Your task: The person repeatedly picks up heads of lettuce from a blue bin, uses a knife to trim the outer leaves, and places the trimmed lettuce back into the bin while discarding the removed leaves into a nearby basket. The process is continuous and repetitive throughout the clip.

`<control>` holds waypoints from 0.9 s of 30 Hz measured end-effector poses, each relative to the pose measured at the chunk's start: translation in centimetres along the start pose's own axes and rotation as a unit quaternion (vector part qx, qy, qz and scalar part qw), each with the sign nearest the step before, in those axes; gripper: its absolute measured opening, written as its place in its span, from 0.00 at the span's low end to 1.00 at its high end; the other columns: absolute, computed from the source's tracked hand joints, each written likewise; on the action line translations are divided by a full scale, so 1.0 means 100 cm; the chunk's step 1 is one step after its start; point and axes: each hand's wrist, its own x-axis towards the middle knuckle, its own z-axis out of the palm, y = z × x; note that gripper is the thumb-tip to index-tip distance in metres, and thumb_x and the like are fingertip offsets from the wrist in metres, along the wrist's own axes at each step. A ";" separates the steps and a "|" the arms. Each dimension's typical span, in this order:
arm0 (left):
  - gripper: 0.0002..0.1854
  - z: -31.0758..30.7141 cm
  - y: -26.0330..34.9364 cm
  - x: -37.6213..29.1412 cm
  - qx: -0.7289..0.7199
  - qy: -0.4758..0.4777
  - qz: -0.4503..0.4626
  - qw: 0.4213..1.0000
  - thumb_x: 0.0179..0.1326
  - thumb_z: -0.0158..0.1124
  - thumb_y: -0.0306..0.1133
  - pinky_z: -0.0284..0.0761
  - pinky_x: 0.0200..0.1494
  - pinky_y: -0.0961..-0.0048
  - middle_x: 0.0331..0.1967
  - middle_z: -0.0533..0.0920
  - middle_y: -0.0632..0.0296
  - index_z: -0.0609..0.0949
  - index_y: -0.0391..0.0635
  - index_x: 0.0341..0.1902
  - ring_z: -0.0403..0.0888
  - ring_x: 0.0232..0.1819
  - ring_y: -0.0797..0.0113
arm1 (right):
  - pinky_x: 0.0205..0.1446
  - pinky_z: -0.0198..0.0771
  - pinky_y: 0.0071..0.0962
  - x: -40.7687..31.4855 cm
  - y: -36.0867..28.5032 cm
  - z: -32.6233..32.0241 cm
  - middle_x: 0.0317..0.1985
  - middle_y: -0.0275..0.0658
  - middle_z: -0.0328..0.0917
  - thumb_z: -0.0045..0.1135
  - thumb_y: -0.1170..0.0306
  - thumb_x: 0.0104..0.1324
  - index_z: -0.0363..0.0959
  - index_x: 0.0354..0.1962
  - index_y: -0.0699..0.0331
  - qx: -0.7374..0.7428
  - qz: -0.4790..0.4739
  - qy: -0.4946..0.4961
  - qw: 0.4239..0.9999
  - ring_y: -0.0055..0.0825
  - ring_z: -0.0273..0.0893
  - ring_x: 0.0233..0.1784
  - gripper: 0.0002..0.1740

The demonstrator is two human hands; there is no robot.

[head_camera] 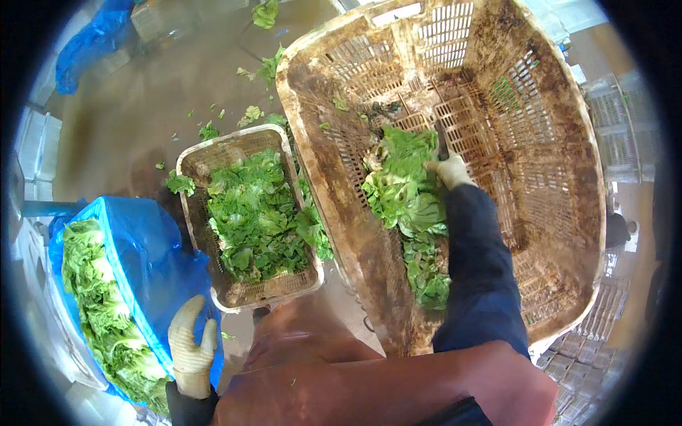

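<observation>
My right hand (453, 171), in a pale glove, reaches down into a large dirt-stained plastic basket (351, 213). It grips what looks like a knife (441, 139), whose dark blade points away from me. Against that hand lies green leaf lettuce (405, 154), blurred at its far end, with more loose leaves below it in the basket. My left hand (193, 341), gloved too, has its thumb apart from the fingers and holds nothing. It is over the blue plastic liner (154, 239), beside a row of lettuce heads (106, 309).
Between the liner and the large basket stands a smaller crate (184, 213) of lettuce leaves (256, 213). Leaf scraps (209, 131) litter the brown floor (133, 144). Another blue plastic sheet (93, 42) lies at the far left. Stacked pale crates (613, 128) stand along the right.
</observation>
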 end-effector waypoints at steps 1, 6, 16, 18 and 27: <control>0.23 0.002 0.010 0.009 -0.014 -0.009 -0.006 1.000 0.56 0.69 0.26 0.76 0.62 0.56 0.54 0.85 0.46 0.82 0.40 0.58 0.83 0.57 0.44 | 0.27 0.72 0.33 -0.017 -0.002 -0.007 0.28 0.38 0.83 0.79 0.68 0.54 0.79 0.48 0.66 -0.042 -0.101 0.012 0.994 0.26 0.77 0.22 0.25; 0.23 0.015 0.050 0.047 -0.134 -0.074 -0.076 0.985 0.58 0.72 0.28 0.77 0.61 0.59 0.55 0.85 0.46 0.83 0.38 0.59 0.84 0.56 0.49 | 0.21 0.60 0.18 -0.179 -0.109 -0.055 0.27 0.30 0.81 0.73 0.78 0.56 0.79 0.44 0.63 0.191 -0.174 0.062 0.964 0.12 0.67 0.18 0.18; 0.51 0.065 0.061 0.073 -0.703 -0.063 -0.150 0.692 0.45 0.83 0.29 0.73 0.68 0.62 0.66 0.77 0.61 0.67 0.46 0.75 0.75 0.65 0.63 | 0.25 0.69 0.17 -0.355 -0.117 0.061 0.29 0.32 0.83 0.71 0.70 0.64 0.82 0.48 0.66 0.120 0.038 -0.290 0.949 0.15 0.76 0.23 0.16; 0.44 0.039 0.046 0.062 -0.597 -0.014 -0.125 0.793 0.46 0.84 0.32 0.77 0.63 0.66 0.59 0.83 0.60 0.74 0.42 0.69 0.81 0.57 0.66 | 0.35 0.78 0.25 -0.346 -0.108 0.066 0.36 0.39 0.88 0.66 0.75 0.66 0.82 0.50 0.64 0.081 -0.182 -0.145 0.969 0.24 0.86 0.34 0.14; 0.38 -0.037 0.036 -0.022 -0.328 -0.050 -0.105 0.938 0.45 0.83 0.29 0.76 0.62 0.70 0.54 0.86 0.61 0.79 0.37 0.64 0.81 0.54 0.73 | 0.30 0.79 0.35 -0.324 -0.174 0.106 0.32 0.40 0.82 0.57 0.75 0.62 0.79 0.28 0.56 -0.381 -0.516 0.086 0.762 0.32 0.85 0.29 0.05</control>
